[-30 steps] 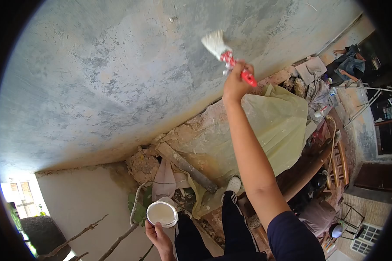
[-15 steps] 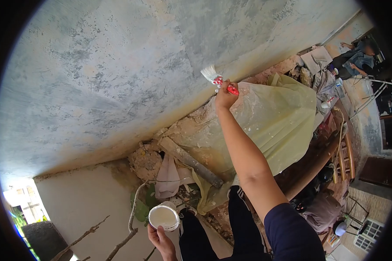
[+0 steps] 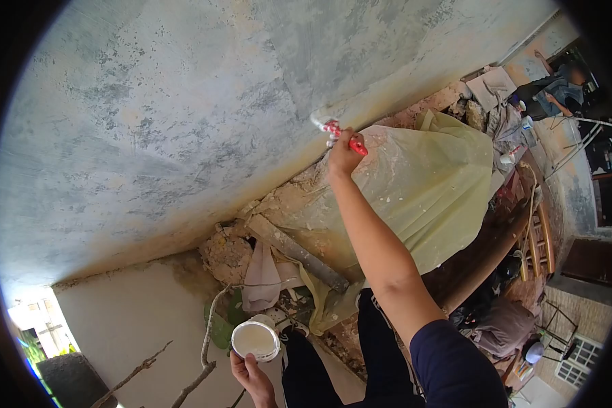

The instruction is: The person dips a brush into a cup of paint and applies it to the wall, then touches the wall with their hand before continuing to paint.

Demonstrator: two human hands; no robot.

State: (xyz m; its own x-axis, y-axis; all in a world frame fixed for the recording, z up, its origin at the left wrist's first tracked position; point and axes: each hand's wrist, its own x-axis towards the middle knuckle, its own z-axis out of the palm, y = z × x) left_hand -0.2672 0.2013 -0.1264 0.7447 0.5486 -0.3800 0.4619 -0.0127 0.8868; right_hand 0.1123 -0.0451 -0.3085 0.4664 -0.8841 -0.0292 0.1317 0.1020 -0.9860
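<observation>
Fingers of my right hand [image 3: 345,158] are wrapped round the red handle of a paintbrush [image 3: 332,127]. Its pale bristles are at the patchy grey-blue wall [image 3: 204,102]; whether they touch it I cannot tell. Low in the view, my left hand [image 3: 253,379] grips a white tub [image 3: 256,339] by its side, thumb on the rim, with whitish liquid inside. Beyond my right forearm lies a yellowish-green sheet [image 3: 435,177] along the foot of the wall.
Bare branches [image 3: 208,333] rise near the tub. A wooden plank [image 3: 296,251] and rubble [image 3: 224,255] lie by the wall corner. Wooden furniture [image 3: 538,245] stands at the right. Another person [image 3: 557,92] is at the upper right, beside a metal frame [image 3: 581,146].
My right hand and the brush have moved slightly left and down, and the bristles look more bent. My left hand and the tub have hardly moved. The other person's arm has lifted.
</observation>
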